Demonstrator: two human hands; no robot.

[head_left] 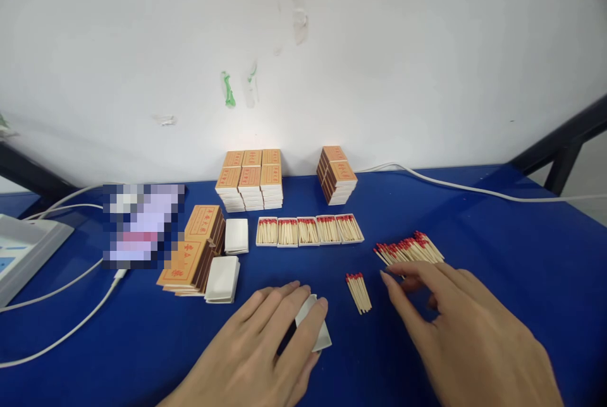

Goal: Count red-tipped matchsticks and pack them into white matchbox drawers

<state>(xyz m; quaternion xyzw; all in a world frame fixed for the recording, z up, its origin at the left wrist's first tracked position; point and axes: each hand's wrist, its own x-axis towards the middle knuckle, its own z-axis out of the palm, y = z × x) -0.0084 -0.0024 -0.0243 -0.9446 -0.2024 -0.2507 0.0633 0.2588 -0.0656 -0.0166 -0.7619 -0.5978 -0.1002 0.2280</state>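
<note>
My left hand [270, 337] is closed around a small white matchbox tray [321, 333] at the front middle, its fingers curled over the tray's left side and top edge. My right hand [465, 325] hovers at the near side of a pile of red-tipped matches [415, 248]. Its thumb and forefinger are slightly apart with nothing visible between them, and the other fingers are partly hidden. Between the two hands lies a small separate bunch of matches [359, 293]. Behind it, several trays filled with matches [308, 232] stand side by side in a row.
White trays are stacked [236, 236] beside brown and orange matchbox covers [192, 261] at left. Blocks of matchboxes [249, 189] and another stack [337, 174] stand near the wall. A blurred phone [147, 224], cables [71, 340] and a power strip [23, 255] occupy the blue table's left.
</note>
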